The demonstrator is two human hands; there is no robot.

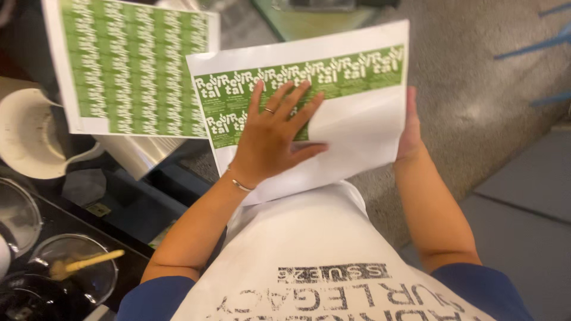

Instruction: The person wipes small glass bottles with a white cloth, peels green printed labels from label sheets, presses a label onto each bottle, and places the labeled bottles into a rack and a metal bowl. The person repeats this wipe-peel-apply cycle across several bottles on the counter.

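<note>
I hold a white sheet point(351, 128) with rows of green printed stickers along its top part, many lower ones gone. My left hand point(273, 134) lies flat on the sheet, fingers spread over the green stickers, with a ring and a thin bracelet on it. My right hand point(409, 128) grips the sheet's right edge, mostly hidden behind the paper. The sheet rests against my white printed apron point(309, 255).
A full sheet of green stickers point(131, 65) lies on the counter at the upper left. A white jug point(30, 137) and glass bowls point(77, 273), one with a wooden-handled tool, stand at the left. Grey carpet point(488, 95) lies to the right.
</note>
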